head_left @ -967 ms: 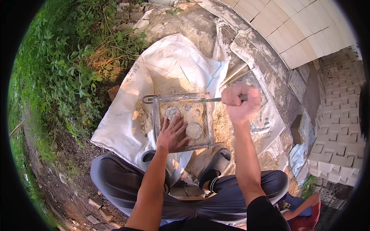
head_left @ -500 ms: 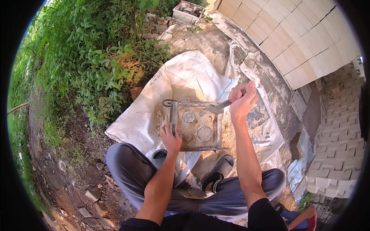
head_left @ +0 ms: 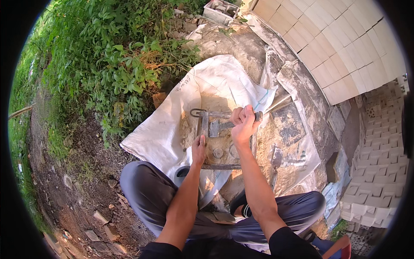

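Observation:
A square frame, worn and dirt-coated, lies on the sand-covered white sack and is packed with sand. Round pieces sit in that sand; a small grey disc shows, and a larger one is partly hidden behind my right arm. My right hand is closed round the dark handle of a flat-bladed trowel. Its blade lies over the far left part of the sand, beside the frame's left rail. My left hand grips that left rail, thumb uppermost. A metal loop sticks out at the far left corner.
The white woven sack spreads beneath everything. To the right lie a dark square plate and a narrow metal tool. Green plants grow at the left, stacked pale blocks stand at the right, and a crate sits behind.
My right hand has brought the trowel left and nearer, from the frame's far right corner to its far left part. My left hand has closed more round the left rail. The view has shifted slightly.

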The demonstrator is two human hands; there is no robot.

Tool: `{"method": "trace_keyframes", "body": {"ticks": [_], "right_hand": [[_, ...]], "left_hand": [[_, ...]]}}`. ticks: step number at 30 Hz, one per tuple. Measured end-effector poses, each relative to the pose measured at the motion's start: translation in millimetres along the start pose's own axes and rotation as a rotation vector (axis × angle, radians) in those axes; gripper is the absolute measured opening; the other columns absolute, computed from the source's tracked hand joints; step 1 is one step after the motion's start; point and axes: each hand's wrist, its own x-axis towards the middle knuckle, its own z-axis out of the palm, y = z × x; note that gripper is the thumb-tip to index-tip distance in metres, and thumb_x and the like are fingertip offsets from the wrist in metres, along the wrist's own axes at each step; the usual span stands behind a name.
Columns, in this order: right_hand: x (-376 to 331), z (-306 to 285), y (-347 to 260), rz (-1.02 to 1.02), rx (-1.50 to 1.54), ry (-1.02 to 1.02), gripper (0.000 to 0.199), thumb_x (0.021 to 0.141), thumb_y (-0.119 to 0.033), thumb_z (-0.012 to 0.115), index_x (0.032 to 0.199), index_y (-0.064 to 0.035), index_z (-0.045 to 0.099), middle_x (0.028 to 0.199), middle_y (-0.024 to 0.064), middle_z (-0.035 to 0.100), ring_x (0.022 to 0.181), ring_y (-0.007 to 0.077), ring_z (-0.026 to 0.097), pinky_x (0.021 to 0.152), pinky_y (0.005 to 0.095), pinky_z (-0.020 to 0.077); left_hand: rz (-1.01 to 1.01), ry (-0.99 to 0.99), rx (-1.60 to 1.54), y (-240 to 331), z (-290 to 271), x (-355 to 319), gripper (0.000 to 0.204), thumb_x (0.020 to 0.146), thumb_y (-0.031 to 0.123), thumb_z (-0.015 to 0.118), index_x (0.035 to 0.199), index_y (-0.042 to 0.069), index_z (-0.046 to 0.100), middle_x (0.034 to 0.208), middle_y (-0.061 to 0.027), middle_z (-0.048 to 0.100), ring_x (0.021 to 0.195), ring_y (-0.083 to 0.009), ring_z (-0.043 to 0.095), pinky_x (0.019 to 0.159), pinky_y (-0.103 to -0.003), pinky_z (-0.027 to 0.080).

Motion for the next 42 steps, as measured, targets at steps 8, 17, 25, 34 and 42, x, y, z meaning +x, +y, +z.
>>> {"method": "trace_keyframes", "body": {"ticks": [8, 17, 25, 34, 42], "right_hand": [[18, 52, -60, -0.059, -0.206, 0.189, 0.04, 0.09, -0.014, 0.044, 0.057, -0.0126, 0.023, 0.045, -0.003, 0.025, 0.038, 0.0064, 0.021, 0.035, 0.0252, 0.014], [20, 48, -31, 0.056, -0.182, 0.159, 0.033, 0.09, -0.013, 0.042, 0.06, -0.0111, 0.027, 0.048, -0.0046, 0.024, 0.041, 0.0052, 0.018, 0.037, 0.0249, 0.0153], [25, 20, 8, 0.078, -0.107, 0.214, 0.034, 0.091, -0.013, 0.042, 0.059, -0.01, 0.031, 0.047, -0.0045, 0.031, 0.039, 0.0039, 0.026, 0.034, 0.0241, 0.0207], [16, 12, 35, -0.086, -0.368, 0.18, 0.031, 0.089, -0.01, 0.043, 0.06, -0.0107, 0.031, 0.048, -0.006, 0.024, 0.039, 0.0048, 0.022, 0.036, 0.0237, 0.0173], [15, 47, -27, 0.053, -0.162, 0.196, 0.033, 0.089, -0.01, 0.042, 0.057, -0.0113, 0.031, 0.046, -0.0048, 0.028, 0.038, 0.0035, 0.025, 0.033, 0.0239, 0.0192]], "left_hand": [[-0.03, -0.025, -0.001, 4, -6, 2, 0.036, 0.094, 0.029, 0.044, 0.082, -0.004, 0.051, 0.07, -0.0017, 0.045, 0.069, -0.0106, 0.037, 0.063, -0.025, 0.035], [-0.095, 0.015, -0.17, -4, -7, 9, 0.039, 0.093, 0.029, 0.048, 0.106, -0.007, 0.057, 0.095, -0.0032, 0.057, 0.088, -0.0111, 0.048, 0.082, -0.022, 0.037], [-0.222, 0.017, -0.215, -1, -5, 4, 0.039, 0.091, 0.029, 0.051, 0.108, -0.006, 0.057, 0.099, -0.0029, 0.057, 0.09, -0.011, 0.049, 0.084, -0.022, 0.036], [-0.341, -0.023, -0.205, 26, 0, -5, 0.039, 0.086, 0.036, 0.058, 0.098, -0.002, 0.06, 0.094, 0.0007, 0.056, 0.09, -0.009, 0.046, 0.085, -0.022, 0.033], [-0.419, -0.006, -0.286, 5, -13, 4, 0.046, 0.086, 0.039, 0.056, 0.109, -0.001, 0.058, 0.105, -0.0029, 0.056, 0.099, -0.0135, 0.045, 0.091, -0.026, 0.03]]}}
